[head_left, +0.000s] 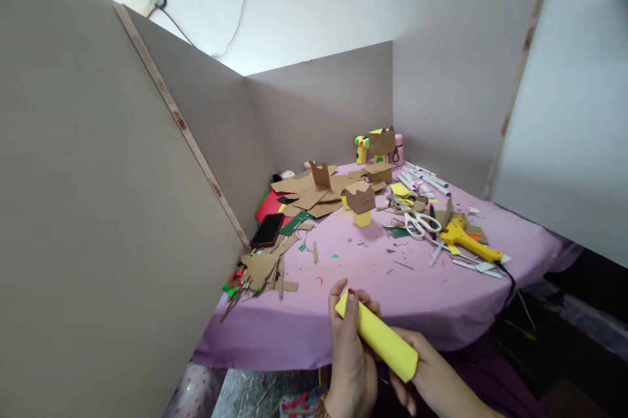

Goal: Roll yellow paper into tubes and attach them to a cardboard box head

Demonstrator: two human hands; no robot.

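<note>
A piece of yellow paper [385, 339], rolled or folded into a long narrow shape, is held slantwise just past the table's near edge. My left hand [350, 359] is closed round its upper left end, with the thumb lying across the top. From the right, my right hand [416, 347] comes up behind and beneath the lower end; most of its fingers are hidden by the paper. Beyond them on the table stands a small cardboard cat head [360, 201] on a yellow paper base [362, 218].
A yellow glue gun [471, 243] and white-handled scissors [422, 224] lie at right, near several markers [426, 179]. Cardboard scraps [265, 269] and a phone [267, 230] are at left. Grey partitions [318, 97] surround the purple-covered table [353, 274].
</note>
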